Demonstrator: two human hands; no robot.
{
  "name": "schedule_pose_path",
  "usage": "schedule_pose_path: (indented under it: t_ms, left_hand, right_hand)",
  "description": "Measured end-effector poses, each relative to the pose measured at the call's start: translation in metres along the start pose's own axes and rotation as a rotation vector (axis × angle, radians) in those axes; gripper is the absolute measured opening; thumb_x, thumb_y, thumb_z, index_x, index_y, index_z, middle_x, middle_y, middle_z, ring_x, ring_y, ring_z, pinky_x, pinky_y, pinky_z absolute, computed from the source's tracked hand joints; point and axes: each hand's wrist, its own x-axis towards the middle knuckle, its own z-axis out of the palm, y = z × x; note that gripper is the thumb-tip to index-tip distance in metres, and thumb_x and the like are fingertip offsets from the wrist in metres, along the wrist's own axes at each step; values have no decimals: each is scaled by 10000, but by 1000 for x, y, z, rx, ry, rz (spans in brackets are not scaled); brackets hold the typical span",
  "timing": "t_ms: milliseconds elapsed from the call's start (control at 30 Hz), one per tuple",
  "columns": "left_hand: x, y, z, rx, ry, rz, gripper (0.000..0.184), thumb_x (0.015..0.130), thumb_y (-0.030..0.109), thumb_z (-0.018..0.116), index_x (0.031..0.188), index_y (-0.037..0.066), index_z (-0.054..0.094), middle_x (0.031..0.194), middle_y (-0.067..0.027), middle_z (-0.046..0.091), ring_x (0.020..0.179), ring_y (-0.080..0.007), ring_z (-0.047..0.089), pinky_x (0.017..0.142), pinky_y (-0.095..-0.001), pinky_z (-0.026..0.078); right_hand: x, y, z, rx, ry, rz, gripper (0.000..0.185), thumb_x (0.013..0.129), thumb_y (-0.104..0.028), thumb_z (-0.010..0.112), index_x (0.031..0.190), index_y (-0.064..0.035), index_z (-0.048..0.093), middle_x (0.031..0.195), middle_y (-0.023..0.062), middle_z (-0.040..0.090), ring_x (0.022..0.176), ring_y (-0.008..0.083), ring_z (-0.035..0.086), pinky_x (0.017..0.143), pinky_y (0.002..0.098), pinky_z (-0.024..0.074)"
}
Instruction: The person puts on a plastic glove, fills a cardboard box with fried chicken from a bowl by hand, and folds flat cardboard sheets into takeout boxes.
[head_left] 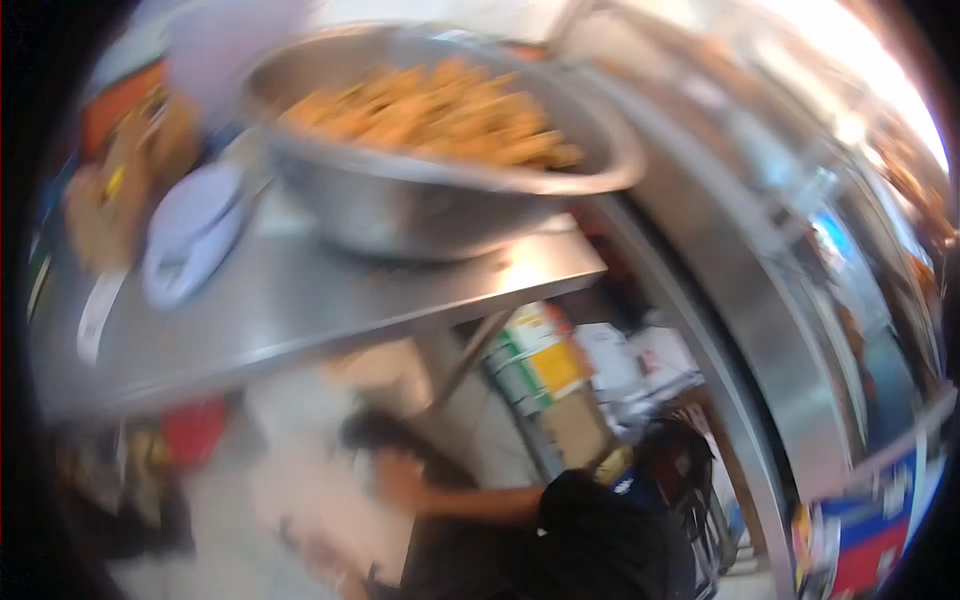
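Note:
The picture is smeared by motion. My right hand [398, 482] is low in the middle, below the table, its forearm coming out of a black sleeve [590, 505]. Beside it is a dark shape too blurred to make out. Further down and to the left is my left hand [325, 555], a faint blur near the bottom edge. The fingers of both hands are too smeared to read, and whether they hold anything cannot be seen. Above them, a large metal bowl [400, 205] heaped with orange-brown pieces [430, 115] stands on the metal table [300, 310].
A white scale [195, 235] and brown bags [130, 180] are on the table's left side. Cartons and packets [555, 370] lie under and beyond its right end. A long metal-framed display counter [760, 290] runs down the right. A red object [195, 430] is below the table.

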Motion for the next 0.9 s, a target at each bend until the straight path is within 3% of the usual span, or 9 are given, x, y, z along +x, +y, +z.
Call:
schedule_pose_path:
  t_ms: [67, 167, 233, 400, 500, 667, 767, 833, 900]
  left_hand:
    - [12, 30, 30, -50, -186, 87, 873, 814, 531, 626, 1437, 30, 276, 1341, -255, 420, 1285, -349, 389, 1017, -493, 361]
    - [3, 93, 49, -68, -394, 140, 842, 821, 512, 624, 1427, 32, 290, 1330, -244, 430, 1271, -340, 400, 1009, -483, 367]
    - [-14, 140, 50, -61, -506, 134, 821, 826, 499, 623, 1420, 33, 299, 1322, -237, 437, 1262, -333, 407, 1004, -476, 372]
    - [-60, 242, 33, -9, -710, 62, 770, 839, 466, 620, 1402, 36, 321, 1303, -219, 453, 1239, -317, 424, 990, -460, 382]
    - [-86, 296, 14, 52, -775, -1, 739, 846, 447, 619, 1392, 37, 335, 1292, -208, 463, 1225, -307, 434, 982, -449, 388]
    - [-116, 365, -29, 122, -791, -100, 687, 859, 414, 616, 1374, 40, 358, 1273, -190, 480, 1202, -291, 451, 969, -433, 399]
    - [-126, 394, -50, 157, -773, -145, 656, 866, 395, 614, 1363, 42, 371, 1262, -179, 490, 1188, -282, 462, 961, -423, 405]
    - [-129, 405, -63, 166, -762, -173, 636, 871, 382, 613, 1356, 43, 380, 1254, -172, 496, 1179, -275, 469, 955, -416, 409]
    - [-131, 411, -73, 173, -750, -191, 616, 876, 369, 612, 1349, 44, 389, 1246, -164, 503, 1169, -269, 475, 950, -409, 413]
  right_hand:
    - [-20, -12, 15, 27, -96, -56, 779, 826, -447, 633, 1378, 54, 407, 1188, 256, 507, 1151, 360, 458, 895, 562, 349]
    - [-48, -18, -13, -77, 392, 135, 745, 810, -466, 659, 1340, 27, 480, 1100, 207, 550, 1145, 329, 470, 912, 512, 360]
    - [-67, -12, -54, 20, 196, 381, 775, 783, -530, 688, 1316, 8, 524, 1163, 199, 571, 1166, 292, 493, 936, 452, 383]
    - [-92, 11, -173, 508, -402, 363, 705, 799, -531, 681, 1200, 44, 605, 1235, 213, 605, 1097, 302, 592, 899, 406, 463]
    - [-133, -5, -226, 903, -386, 325, 487, 777, -384, 734, 1064, 5, 671, 1044, 202, 665, 947, 325, 631, 811, 427, 492]
    - [-182, -59, -312, 355, -61, 236, 446, 730, -347, 786, 1035, -35, 697, 999, 199, 671, 926, 335, 653, 796, 445, 509]
    - [-179, -91, -332, 140, -98, 28, 451, 728, -344, 780, 1049, -38, 697, 1046, 203, 672, 984, 339, 650, 838, 457, 513]
    - [-162, -92, -312, 26, -487, -78, 407, 791, -298, 716, 1089, -23, 680, 1090, 203, 667, 1000, 359, 643, 848, 460, 516]
    - [-177, -100, -329, 109, -483, -70, 396, 793, -301, 709, 1075, -23, 684, 1077, 204, 668, 987, 355, 644, 835, 458, 516]
